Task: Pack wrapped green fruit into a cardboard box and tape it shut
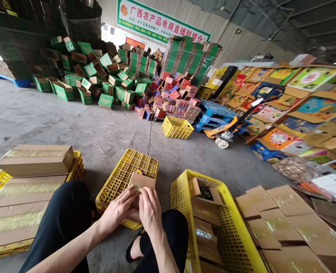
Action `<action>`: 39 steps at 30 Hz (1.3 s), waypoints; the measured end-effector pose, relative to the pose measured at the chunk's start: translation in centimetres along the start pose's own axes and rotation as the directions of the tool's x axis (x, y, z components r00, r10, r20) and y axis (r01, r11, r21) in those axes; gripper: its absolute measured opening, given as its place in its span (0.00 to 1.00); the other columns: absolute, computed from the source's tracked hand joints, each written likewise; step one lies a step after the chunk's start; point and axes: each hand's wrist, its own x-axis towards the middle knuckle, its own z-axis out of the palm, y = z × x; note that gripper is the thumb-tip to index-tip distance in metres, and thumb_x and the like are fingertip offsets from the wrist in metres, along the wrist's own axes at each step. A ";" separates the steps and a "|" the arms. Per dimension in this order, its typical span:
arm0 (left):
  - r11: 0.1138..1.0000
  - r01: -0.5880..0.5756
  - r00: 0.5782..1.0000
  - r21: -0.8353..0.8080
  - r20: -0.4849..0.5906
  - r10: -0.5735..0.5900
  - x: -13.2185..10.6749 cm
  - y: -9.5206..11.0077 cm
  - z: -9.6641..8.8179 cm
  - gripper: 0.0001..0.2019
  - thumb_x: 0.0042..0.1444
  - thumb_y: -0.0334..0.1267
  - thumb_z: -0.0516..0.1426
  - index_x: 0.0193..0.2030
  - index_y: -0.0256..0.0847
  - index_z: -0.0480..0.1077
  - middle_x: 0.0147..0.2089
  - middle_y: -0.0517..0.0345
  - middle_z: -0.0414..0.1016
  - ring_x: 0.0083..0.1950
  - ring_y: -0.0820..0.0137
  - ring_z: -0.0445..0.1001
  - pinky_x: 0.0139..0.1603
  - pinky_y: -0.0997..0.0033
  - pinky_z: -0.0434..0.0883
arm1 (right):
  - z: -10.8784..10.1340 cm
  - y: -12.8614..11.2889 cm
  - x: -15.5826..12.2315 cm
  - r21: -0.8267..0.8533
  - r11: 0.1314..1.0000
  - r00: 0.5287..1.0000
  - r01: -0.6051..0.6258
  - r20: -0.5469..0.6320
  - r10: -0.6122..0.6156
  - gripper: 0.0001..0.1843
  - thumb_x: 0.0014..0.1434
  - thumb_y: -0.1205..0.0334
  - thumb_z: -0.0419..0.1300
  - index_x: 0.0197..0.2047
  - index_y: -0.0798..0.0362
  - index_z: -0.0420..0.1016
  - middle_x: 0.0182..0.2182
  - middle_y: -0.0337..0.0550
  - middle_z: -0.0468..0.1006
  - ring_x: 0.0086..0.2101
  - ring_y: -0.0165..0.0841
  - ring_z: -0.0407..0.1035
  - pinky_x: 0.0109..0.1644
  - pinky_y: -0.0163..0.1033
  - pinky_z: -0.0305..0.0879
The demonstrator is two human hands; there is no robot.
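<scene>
In front of me a small cardboard box (143, 181) rests on an upturned yellow crate (111, 189) between my knees. My left hand (121, 206) grips the box from the left, its fingertips together on the top. Close beside it, my right hand (150, 207) has its fingers bent over the near part of the box top, and the thumbs are mostly hidden. Part of a small black-and-yellow object (142, 172) shows behind the box; its kind is unclear.
On my right, a yellow crate (230, 197) holds cardboard boxes, one with open flaps (206, 191). Beyond it lie more brown cartons (287, 220). Taped long cartons (37, 157) fill a crate at left. Farther off are a yellow basket (178, 127), pallet jack (236, 123) and heaped green boxes (105, 99).
</scene>
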 end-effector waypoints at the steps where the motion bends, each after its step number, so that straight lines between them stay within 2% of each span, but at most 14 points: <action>1: 1.000 -0.006 1.000 -0.009 -0.006 0.006 -0.1 -0.1 0.1 0.31 0.67 0.30 0.60 0.75 0.46 0.64 0.73 0.49 0.72 0.79 0.56 0.62 0.75 0.51 0.69 | 0.1 0.1 0.4 -0.003 1.000 1.000 0.006 0.017 -0.005 0.18 0.75 0.71 0.48 0.56 0.51 0.76 0.48 0.49 0.81 0.47 0.41 0.76 0.56 0.48 0.75; 6: 0.998 -0.027 0.999 -0.052 -0.041 0.025 -0.4 -0.5 0.4 0.35 0.68 0.28 0.57 0.79 0.48 0.58 0.74 0.48 0.70 0.79 0.55 0.63 0.75 0.47 0.70 | 0.6 0.8 1.8 0.013 1.000 0.997 0.025 0.077 -0.026 0.18 0.73 0.72 0.48 0.58 0.52 0.75 0.49 0.51 0.80 0.48 0.43 0.74 0.56 0.50 0.75; 12: 0.996 -0.018 0.997 -0.090 -0.077 0.012 -0.5 -0.4 0.4 0.33 0.69 0.32 0.61 0.78 0.50 0.61 0.70 0.48 0.72 0.75 0.52 0.67 0.72 0.42 0.73 | 0.9 0.7 1.6 0.081 0.997 0.998 0.020 0.057 -0.025 0.22 0.73 0.71 0.49 0.63 0.50 0.75 0.52 0.51 0.79 0.51 0.42 0.74 0.58 0.49 0.74; 16: 0.996 -0.017 0.998 -0.083 -0.068 0.012 -0.3 -0.5 0.5 0.33 0.66 0.30 0.63 0.76 0.49 0.63 0.69 0.49 0.72 0.73 0.53 0.67 0.73 0.44 0.73 | 0.6 0.8 1.4 0.172 0.982 0.994 0.079 0.066 -0.092 0.22 0.71 0.73 0.51 0.61 0.49 0.77 0.51 0.48 0.80 0.50 0.39 0.74 0.58 0.46 0.75; 20: 0.995 -0.045 0.997 -0.090 -0.068 0.039 -0.2 -0.9 0.6 0.34 0.66 0.30 0.63 0.77 0.48 0.62 0.71 0.49 0.72 0.74 0.52 0.66 0.72 0.43 0.73 | 1.0 0.6 2.0 0.104 0.994 0.996 0.036 0.074 -0.044 0.19 0.72 0.72 0.51 0.58 0.50 0.77 0.49 0.48 0.81 0.48 0.41 0.75 0.56 0.47 0.75; 25: 0.995 -0.071 0.996 -0.074 -0.062 0.067 -0.4 -0.8 0.4 0.33 0.66 0.27 0.59 0.76 0.47 0.62 0.69 0.49 0.73 0.75 0.55 0.66 0.73 0.46 0.73 | 2.7 0.6 2.2 -0.003 1.000 1.000 -0.029 -0.004 0.029 0.20 0.73 0.72 0.50 0.59 0.52 0.77 0.51 0.51 0.81 0.50 0.44 0.75 0.57 0.51 0.75; 28: 0.998 -0.065 0.997 0.003 -0.047 0.065 -0.5 -0.5 0.4 0.31 0.67 0.31 0.60 0.76 0.45 0.62 0.70 0.47 0.73 0.74 0.54 0.68 0.72 0.48 0.73 | 3.7 1.2 1.7 -0.049 0.996 0.989 -0.080 -0.126 0.073 0.21 0.73 0.71 0.50 0.63 0.52 0.75 0.55 0.53 0.80 0.53 0.45 0.75 0.59 0.53 0.75; 31: 0.995 -0.049 0.998 0.090 -0.023 0.051 0.0 -0.3 0.8 0.33 0.67 0.38 0.62 0.77 0.43 0.60 0.71 0.44 0.72 0.73 0.51 0.69 0.73 0.45 0.71 | 4.2 1.9 1.2 -0.019 0.995 0.974 -0.097 -0.206 0.091 0.22 0.72 0.71 0.51 0.64 0.52 0.75 0.55 0.54 0.81 0.55 0.44 0.75 0.61 0.53 0.76; 36: 0.987 -0.078 0.997 0.141 0.018 0.076 1.8 -0.5 1.6 0.42 0.62 0.44 0.64 0.79 0.38 0.54 0.77 0.39 0.63 0.78 0.46 0.62 0.78 0.42 0.62 | 3.7 2.1 0.9 0.079 0.993 0.978 -0.093 -0.180 0.106 0.21 0.70 0.74 0.51 0.58 0.52 0.79 0.51 0.51 0.83 0.53 0.40 0.78 0.61 0.47 0.78; 39: 0.986 -0.088 0.996 0.144 0.018 0.086 2.1 -0.7 1.9 0.45 0.62 0.45 0.64 0.81 0.38 0.50 0.80 0.37 0.59 0.80 0.45 0.58 0.77 0.42 0.62 | 3.1 1.6 0.3 0.070 0.994 0.980 -0.085 -0.173 0.096 0.21 0.71 0.72 0.51 0.59 0.52 0.79 0.52 0.52 0.83 0.54 0.41 0.78 0.61 0.48 0.78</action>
